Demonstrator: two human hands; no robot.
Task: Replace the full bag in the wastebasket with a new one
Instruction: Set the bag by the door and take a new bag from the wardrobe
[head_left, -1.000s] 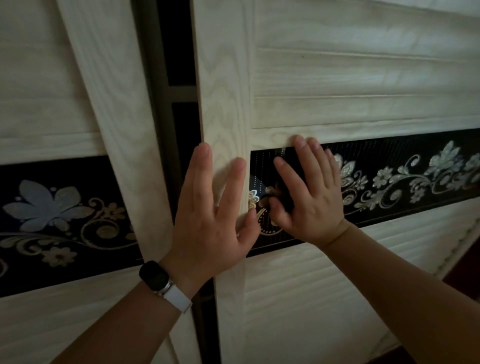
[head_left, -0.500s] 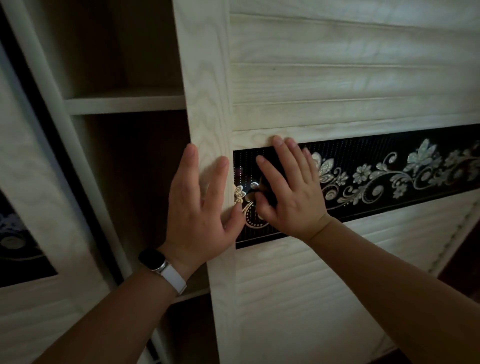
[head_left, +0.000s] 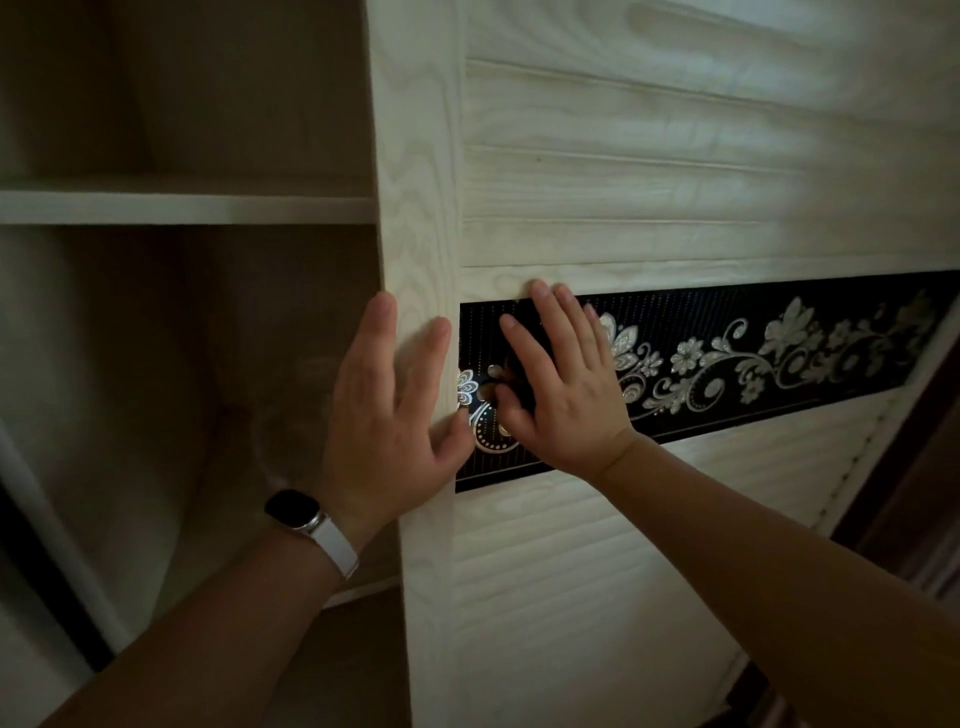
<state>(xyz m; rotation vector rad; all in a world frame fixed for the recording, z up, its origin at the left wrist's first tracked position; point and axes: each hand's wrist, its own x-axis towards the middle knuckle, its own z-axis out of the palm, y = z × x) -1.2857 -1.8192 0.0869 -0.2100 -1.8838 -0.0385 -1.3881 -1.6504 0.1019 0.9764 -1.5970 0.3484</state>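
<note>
Up close, both hands lie flat against a pale wood-grain sliding door (head_left: 597, 166) of a wardrobe. The left hand (head_left: 387, 410) rests with fingers spread and straight on the door's upright left stile (head_left: 421, 182), its index finger right at the stile's left edge and its thumb reaching right onto the dark band; this grip is released, palm pressed to the wood and grasping nothing. A dark-faced watch with a white strap (head_left: 311, 525) sits on the left wrist. The right hand (head_left: 563, 395) lies just beside it to the right, palm on the black decorative band (head_left: 753, 358) printed with silvery flowers and scrolls, fingertips touching the band's top edge; its grip too is released, fingers extended, nothing held. The two thumbs nearly meet over the band's left end. Left of the door the wardrobe stands uncovered, with a pale shelf (head_left: 182, 205) running across and dim compartments above and below it; what lies in them cannot be made out. Neither the wastebasket nor any bag is in view from the head camera.
</note>
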